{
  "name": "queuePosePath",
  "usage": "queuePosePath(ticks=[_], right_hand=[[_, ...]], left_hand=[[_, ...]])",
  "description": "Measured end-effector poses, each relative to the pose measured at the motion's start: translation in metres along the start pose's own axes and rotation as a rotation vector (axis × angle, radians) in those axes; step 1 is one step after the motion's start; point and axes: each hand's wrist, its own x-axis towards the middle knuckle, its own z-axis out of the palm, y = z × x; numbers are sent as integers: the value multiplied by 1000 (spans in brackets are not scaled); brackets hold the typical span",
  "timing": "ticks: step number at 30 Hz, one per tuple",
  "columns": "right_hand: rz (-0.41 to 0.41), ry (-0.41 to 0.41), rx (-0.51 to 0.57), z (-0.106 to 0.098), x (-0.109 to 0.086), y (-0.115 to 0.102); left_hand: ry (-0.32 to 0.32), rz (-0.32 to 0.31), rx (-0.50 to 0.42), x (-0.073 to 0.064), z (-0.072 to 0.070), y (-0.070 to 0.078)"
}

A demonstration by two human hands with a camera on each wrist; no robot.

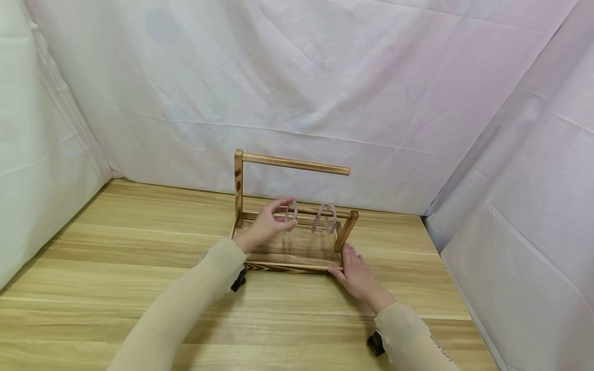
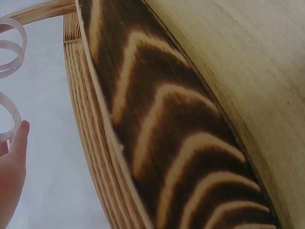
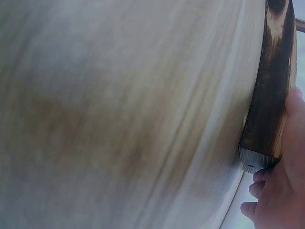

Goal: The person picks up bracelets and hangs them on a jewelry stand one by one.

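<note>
A wooden bangle stand (image 1: 292, 268) with a shallow tray base, a tall bar (image 1: 297, 164) and a lower bar (image 1: 303, 211) sits on the table. My left hand (image 1: 265, 225) reaches over the tray and pinches a pale, translucent bangle (image 1: 296, 210) between thumb and fingers at the lower bar. Farther right along that bar hang more pale bangles (image 1: 317, 219). My right hand (image 1: 359, 277) grips the tray's front right corner, thumb on the front rim and fingers along the side. In the right wrist view, fingers (image 3: 257, 191) show by the dark wooden corner.
The wood-grain table (image 1: 287, 319) reaches back to a pale cloth backdrop (image 1: 297, 93), with cloth walls on both sides. At the stand's left rises a tall post (image 1: 238, 190); a short slanted post (image 1: 347, 232) stands at its right.
</note>
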Motion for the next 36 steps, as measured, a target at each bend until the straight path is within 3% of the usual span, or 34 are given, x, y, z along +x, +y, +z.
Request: queuePosePath(ticks=[36], right_hand=[[-3, 8, 1, -1, 0, -1]], left_hand=[[-27, 15, -43, 10, 20, -6]])
